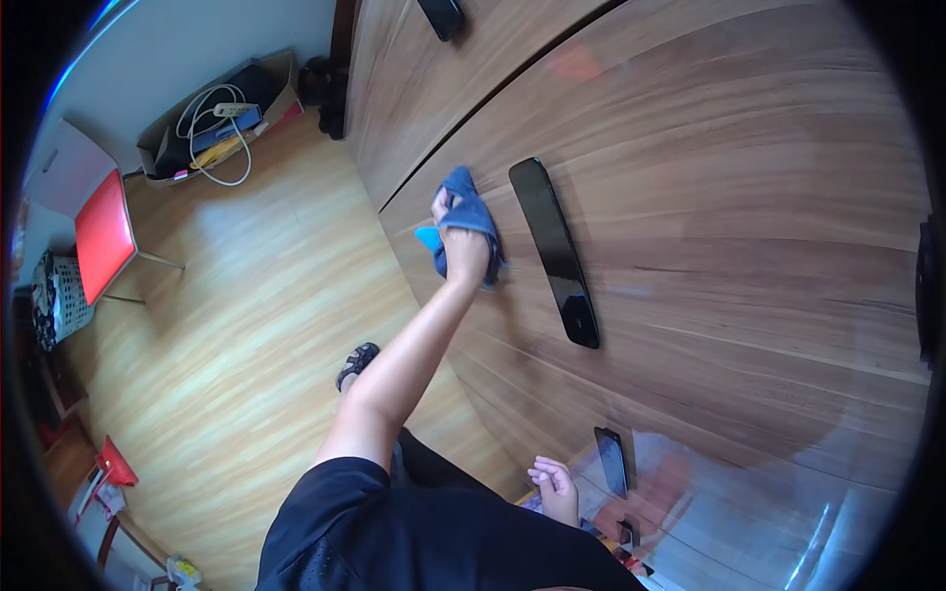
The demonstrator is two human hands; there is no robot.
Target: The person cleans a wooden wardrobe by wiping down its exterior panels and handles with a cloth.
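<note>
My left hand (467, 252) is closed on a blue cloth (475, 211) and presses it against a brown wood-grain panel (709, 197). The cloth bunches around the fingers and hides most of them; a lighter blue corner sticks out on the left. Just right of the cloth, a long black handle-like piece (557, 254) is fixed to the panel. Lower down, my right hand (558, 490) is held near my body with its fingers loosely bent and slightly apart. Nothing shows in it. A small dark rectangular piece (611, 461) is close to that hand.
A dark seam crosses the panel, with another black piece (441, 18) beyond it. On the wood floor (266, 295) stand a red-seated chair (103, 236), a white basket (71, 295) and an open box (158, 158) holding a white cable. My sandalled foot (357, 362) shows below my arm.
</note>
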